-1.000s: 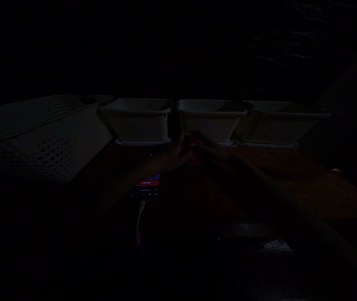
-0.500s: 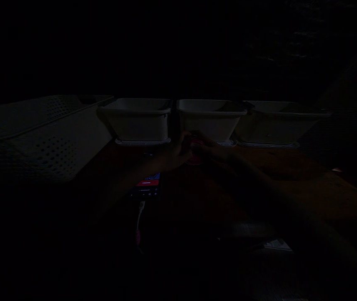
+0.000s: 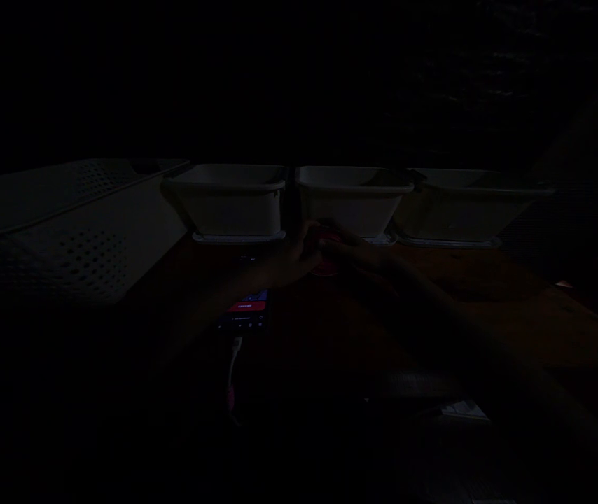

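Observation:
The scene is very dark. My left hand [image 3: 291,259] and my right hand [image 3: 356,253] meet over the wooden table [image 3: 514,315], just in front of the middle white bin [image 3: 354,199]. Both hands close around a small reddish object [image 3: 327,253] between them; what it is cannot be made out. A lit phone [image 3: 246,311] lies on the table just under my left wrist, with a cable [image 3: 233,367] plugged into its near end.
Three white bins stand in a row at the back: left bin [image 3: 230,199], middle, right bin [image 3: 461,206]. A large perforated white basket [image 3: 62,231] lies tilted at the left. A pale flat item [image 3: 461,409] lies near the table's front.

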The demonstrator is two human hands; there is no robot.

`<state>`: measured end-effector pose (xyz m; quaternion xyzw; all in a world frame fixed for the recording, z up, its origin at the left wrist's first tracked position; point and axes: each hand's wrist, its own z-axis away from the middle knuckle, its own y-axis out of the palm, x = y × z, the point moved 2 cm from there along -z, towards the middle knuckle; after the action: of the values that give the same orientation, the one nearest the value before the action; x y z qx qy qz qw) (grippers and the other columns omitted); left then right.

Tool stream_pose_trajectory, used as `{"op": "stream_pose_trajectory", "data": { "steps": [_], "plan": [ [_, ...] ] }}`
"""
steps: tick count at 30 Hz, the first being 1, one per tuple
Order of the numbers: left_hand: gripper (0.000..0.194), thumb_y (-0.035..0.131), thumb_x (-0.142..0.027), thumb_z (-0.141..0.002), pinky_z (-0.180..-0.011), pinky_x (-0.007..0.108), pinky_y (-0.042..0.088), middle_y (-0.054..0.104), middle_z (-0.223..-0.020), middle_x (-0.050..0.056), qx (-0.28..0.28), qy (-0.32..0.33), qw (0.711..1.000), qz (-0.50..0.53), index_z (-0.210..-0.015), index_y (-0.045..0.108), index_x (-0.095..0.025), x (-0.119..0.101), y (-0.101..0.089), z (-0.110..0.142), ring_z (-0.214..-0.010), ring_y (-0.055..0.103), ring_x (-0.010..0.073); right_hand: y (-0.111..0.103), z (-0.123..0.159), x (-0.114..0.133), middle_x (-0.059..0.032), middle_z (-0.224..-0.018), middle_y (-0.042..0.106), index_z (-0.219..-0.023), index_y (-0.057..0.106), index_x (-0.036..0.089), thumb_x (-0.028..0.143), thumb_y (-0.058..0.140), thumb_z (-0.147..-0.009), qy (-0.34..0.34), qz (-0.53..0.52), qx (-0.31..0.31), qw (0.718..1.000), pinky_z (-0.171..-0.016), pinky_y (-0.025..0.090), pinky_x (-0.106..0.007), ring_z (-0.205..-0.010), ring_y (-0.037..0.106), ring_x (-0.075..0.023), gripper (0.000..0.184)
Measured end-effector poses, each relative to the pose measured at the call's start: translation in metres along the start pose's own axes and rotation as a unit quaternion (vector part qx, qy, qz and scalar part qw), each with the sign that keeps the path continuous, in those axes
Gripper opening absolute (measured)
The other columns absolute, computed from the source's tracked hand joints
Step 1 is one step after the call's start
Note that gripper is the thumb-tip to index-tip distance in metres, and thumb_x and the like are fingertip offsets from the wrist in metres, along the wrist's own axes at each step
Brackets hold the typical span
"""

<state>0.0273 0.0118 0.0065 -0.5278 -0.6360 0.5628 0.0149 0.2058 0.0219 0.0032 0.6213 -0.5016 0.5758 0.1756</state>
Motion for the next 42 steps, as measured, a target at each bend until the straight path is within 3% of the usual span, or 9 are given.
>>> {"op": "stream_pose_trajectory", "data": {
  "steps": [22, 33, 42],
  "plan": [
    [0.054, 0.053, -0.035, -0.088, -0.097, 0.046, 0.049, 0.054, -0.132, 0.017, -0.008, 0.003, 1.000, 0.015, -0.136, 0.033, -0.018, 0.0018, 0.0005, -0.0003, -0.117, 0.059, 0.0261, -0.0005, -0.0004, -0.0027, -0.0101, -0.128, 0.059, -0.127, 0.047, 0.022, 0.053, 0.066, -0.083, 0.002, -0.008, -0.001, 1.000, -0.106, 0.046, -0.048, -0.122, 0.055, -0.0261, 0.058],
    [0.054, 0.050, -0.035, -0.089, -0.097, 0.047, 0.049, 0.053, -0.132, 0.020, -0.005, 0.007, 1.000, 0.009, -0.136, 0.032, -0.016, 0.0013, 0.0007, -0.0009, -0.122, 0.056, 0.0292, -0.0006, -0.0010, -0.0032, -0.0099, -0.130, 0.059, -0.127, 0.046, 0.022, 0.052, 0.066, -0.083, -0.005, -0.008, -0.003, 1.000, -0.109, 0.044, -0.049, -0.123, 0.055, -0.0259, 0.057],
    [0.051, 0.049, -0.035, -0.090, -0.096, 0.048, 0.049, 0.055, -0.129, 0.018, -0.005, 0.011, 1.000, 0.012, -0.135, 0.032, -0.017, 0.0038, 0.0017, -0.0011, -0.117, 0.058, 0.0278, -0.0001, -0.0008, -0.0022, -0.0141, -0.130, 0.058, -0.131, 0.046, 0.017, 0.051, 0.066, -0.083, -0.004, -0.002, -0.009, 1.000, -0.108, 0.044, -0.049, -0.124, 0.055, -0.0284, 0.062]
  ]
}}
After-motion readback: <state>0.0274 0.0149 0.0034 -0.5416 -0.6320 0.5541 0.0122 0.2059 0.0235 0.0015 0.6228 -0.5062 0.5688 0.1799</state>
